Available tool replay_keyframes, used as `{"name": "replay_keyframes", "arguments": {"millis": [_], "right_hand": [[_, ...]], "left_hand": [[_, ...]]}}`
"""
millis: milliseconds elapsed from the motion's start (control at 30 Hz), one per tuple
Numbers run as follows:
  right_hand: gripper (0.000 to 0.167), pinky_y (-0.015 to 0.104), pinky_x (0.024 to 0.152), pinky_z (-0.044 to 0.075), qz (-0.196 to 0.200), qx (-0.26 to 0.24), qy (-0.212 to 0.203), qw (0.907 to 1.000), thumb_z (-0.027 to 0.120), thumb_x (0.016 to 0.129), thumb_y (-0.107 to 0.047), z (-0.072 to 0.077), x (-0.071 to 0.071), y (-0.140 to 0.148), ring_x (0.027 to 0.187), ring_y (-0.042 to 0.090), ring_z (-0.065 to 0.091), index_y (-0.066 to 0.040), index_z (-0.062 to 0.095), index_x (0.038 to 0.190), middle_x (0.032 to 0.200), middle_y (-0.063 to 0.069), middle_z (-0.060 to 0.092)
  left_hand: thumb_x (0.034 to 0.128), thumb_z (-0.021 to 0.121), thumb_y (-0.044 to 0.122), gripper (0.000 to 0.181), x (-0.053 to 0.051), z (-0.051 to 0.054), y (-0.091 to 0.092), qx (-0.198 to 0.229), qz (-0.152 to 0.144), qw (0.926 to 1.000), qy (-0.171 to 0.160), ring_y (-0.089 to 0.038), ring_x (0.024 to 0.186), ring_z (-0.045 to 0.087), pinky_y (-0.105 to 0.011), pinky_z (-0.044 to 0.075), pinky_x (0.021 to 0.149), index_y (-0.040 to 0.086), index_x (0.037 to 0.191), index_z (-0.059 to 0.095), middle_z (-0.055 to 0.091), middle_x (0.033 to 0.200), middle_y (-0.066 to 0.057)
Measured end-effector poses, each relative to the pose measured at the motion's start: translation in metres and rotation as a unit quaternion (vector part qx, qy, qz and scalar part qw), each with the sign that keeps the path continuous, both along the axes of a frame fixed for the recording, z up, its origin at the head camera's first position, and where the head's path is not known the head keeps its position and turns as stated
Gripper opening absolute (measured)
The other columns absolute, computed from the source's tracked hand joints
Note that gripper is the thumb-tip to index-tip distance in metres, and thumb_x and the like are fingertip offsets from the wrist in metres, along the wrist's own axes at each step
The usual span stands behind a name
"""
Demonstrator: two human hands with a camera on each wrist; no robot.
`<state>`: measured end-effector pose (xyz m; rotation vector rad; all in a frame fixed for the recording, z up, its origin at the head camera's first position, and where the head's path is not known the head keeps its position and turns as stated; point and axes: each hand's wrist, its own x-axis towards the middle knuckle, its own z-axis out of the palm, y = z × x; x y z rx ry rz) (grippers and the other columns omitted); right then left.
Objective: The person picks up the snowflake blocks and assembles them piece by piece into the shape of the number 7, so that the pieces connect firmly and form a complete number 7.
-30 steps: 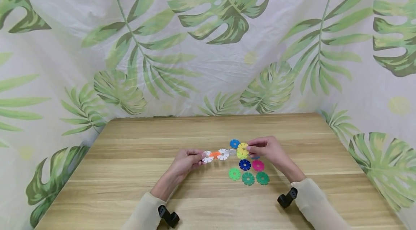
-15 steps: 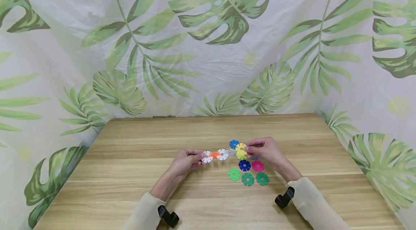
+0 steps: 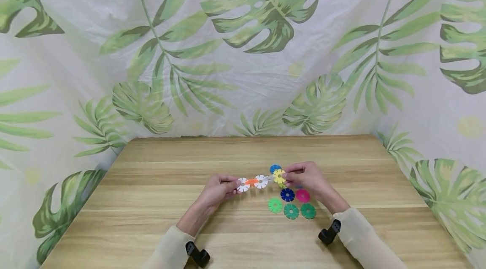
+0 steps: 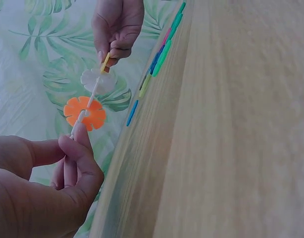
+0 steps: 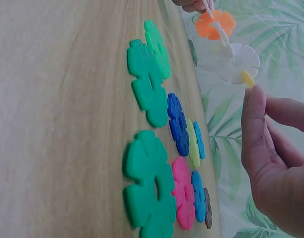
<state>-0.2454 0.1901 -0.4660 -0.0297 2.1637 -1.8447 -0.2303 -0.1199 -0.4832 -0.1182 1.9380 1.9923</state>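
My left hand (image 3: 214, 193) pinches a white notched disc (image 3: 243, 184) at the left end of a short chain held above the table. An orange notched disc (image 4: 85, 113) links it to a second white disc (image 3: 260, 182), and a paler white disc (image 5: 241, 62) follows at the right. Between thumb and fingers, my right hand (image 3: 307, 178) pinches a yellow notched disc (image 3: 279, 176). In the right wrist view, the yellow disc meets the rim of the paler disc; I cannot tell how deep their slots engage.
Loose notched discs lie below my right hand: light green (image 3: 275, 205), two darker green (image 3: 291, 211), dark blue (image 3: 287, 195) and pink (image 3: 303, 196). Farther back are a blue disc (image 3: 275, 168), a yellow-green disc (image 5: 193, 144) and a brown disc (image 5: 208, 208). A leaf-patterned cloth (image 3: 243, 70) hangs behind the table.
My right hand has moved slightly left with the yellow disc, towards the chain's right end. The left hand keeps its hold almost in place.
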Motion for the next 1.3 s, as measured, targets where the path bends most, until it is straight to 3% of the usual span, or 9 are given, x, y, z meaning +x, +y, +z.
{"name": "replay_keyframes", "arguments": {"millis": [400,633,1300], "right_hand": [[0.028,0.032,0.076,0.067,-0.006,-0.04,-0.025,0.9989,0.075,0.095,-0.001,-0.002,-0.001,-0.004,0.071,0.014,0.075,0.014,0.067,0.117,0.085,0.006,0.079],[0.026,0.028,0.073,0.066,0.008,-0.034,-0.008,0.9994,0.074,0.096,-0.003,-0.001,-0.004,-0.004,0.071,0.012,0.074,0.014,0.068,0.114,0.085,0.006,0.078],[0.022,0.03,0.077,0.066,0.017,-0.039,-0.005,0.9991,0.073,0.098,-0.006,-0.006,-0.005,0.005,0.073,0.011,0.074,0.011,0.069,0.112,0.091,0.008,0.078]], "left_hand": [[0.099,0.068,0.0,0.023,0.004,-0.002,0.004,-0.003,0.028,0.9995,0.013,-0.011,0.074,0.069,-0.019,0.058,0.068,-0.012,0.118,0.067,0.071,0.097,-0.009],[0.0979,0.071,0.002,0.022,0.004,-0.002,0.005,-0.015,0.044,0.9988,0.016,-0.009,0.071,0.068,-0.018,0.055,0.063,-0.01,0.116,0.069,0.072,0.085,-0.005],[0.0967,0.071,0.0,0.024,0.007,-0.007,0.015,0.004,0.026,0.9993,0.026,-0.009,0.069,0.065,-0.017,0.053,0.061,-0.014,0.115,0.065,0.069,0.083,-0.004]]}}
